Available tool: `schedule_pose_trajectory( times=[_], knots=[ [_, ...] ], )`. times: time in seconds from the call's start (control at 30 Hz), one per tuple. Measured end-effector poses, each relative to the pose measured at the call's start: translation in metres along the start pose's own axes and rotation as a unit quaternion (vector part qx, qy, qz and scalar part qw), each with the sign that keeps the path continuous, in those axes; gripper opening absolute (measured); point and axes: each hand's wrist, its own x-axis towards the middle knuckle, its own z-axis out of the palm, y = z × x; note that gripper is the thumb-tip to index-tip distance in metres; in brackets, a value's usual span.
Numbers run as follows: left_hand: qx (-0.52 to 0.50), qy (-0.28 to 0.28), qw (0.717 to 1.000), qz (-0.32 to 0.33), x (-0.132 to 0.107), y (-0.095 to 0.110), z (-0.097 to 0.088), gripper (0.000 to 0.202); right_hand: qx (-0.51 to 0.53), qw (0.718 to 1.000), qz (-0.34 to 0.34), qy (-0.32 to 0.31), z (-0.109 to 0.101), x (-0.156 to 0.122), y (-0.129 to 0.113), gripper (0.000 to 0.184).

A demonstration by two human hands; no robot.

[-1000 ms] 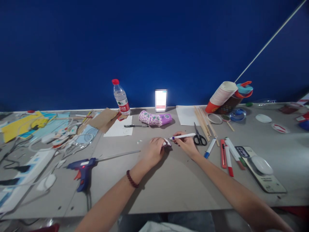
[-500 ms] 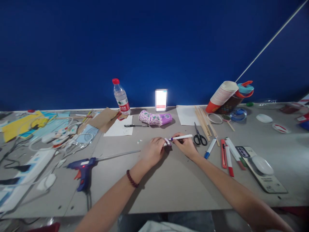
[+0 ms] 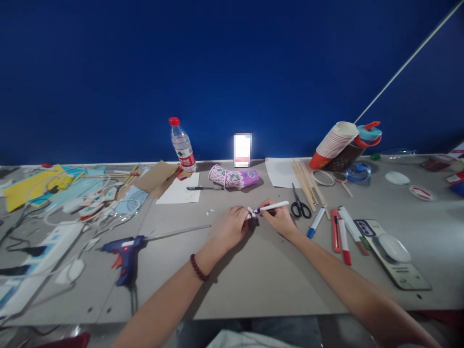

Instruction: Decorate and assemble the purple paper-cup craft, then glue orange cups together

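Between the fingertips of my left hand point(image 3: 234, 224) is a small white piece with purple marks point(image 3: 251, 212), which looks like cut paper; its full shape is partly hidden. My right hand point(image 3: 279, 217) grips a white marker point(image 3: 277, 206) whose purple tip points left and meets or nearly meets the piece. Behind my hands lie two purple-patterned paper cups point(image 3: 234, 178), joined end to end on their side. Black-handled scissors point(image 3: 300, 207) rest just right of my right hand.
A hot glue gun point(image 3: 125, 253) lies to the left, near a power strip point(image 3: 36, 266). A water bottle point(image 3: 183, 147) and a lit phone point(image 3: 242, 150) stand at the back. On the right are stacked paper cups point(image 3: 335, 142), wooden sticks point(image 3: 306, 181), markers point(image 3: 344, 241) and a mouse point(image 3: 394, 247).
Both hands stay almost in place. The marker tip and the small piece have shifted very slightly against each other. Nothing has been picked up or let go.
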Motion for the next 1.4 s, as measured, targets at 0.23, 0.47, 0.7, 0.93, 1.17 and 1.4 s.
schedule_pose_trajectory(
  times=[0.23,0.47,0.7,0.93,1.17,1.4],
  knots=[
    [0.012,-0.004,1.0,0.004,0.001,0.002,-0.002,0.018,-0.008,1.0,0.015,0.002,-0.002,-0.001,-0.002,0.012],
    [0.036,-0.007,0.999,0.001,0.002,0.003,-0.003,0.016,0.029,0.998,0.05,-0.004,-0.003,-0.002,-0.003,0.012],
    [0.026,0.007,1.0,-0.01,0.002,0.003,-0.003,0.012,0.141,0.982,0.124,0.002,-0.004,-0.001,-0.007,0.011],
    [-0.102,0.085,0.991,-0.024,0.0,0.004,-0.014,0.016,0.219,0.963,0.156,0.037,-0.005,0.001,-0.007,0.019],
    [-0.18,0.143,0.966,-0.119,0.0,0.002,-0.019,0.034,0.249,0.954,0.152,0.076,-0.007,-0.001,-0.008,0.035],
    [-0.114,0.141,0.982,-0.051,0.003,-0.002,-0.013,0.021,0.285,0.942,0.163,0.073,-0.008,-0.001,-0.011,0.038]
  ],
)
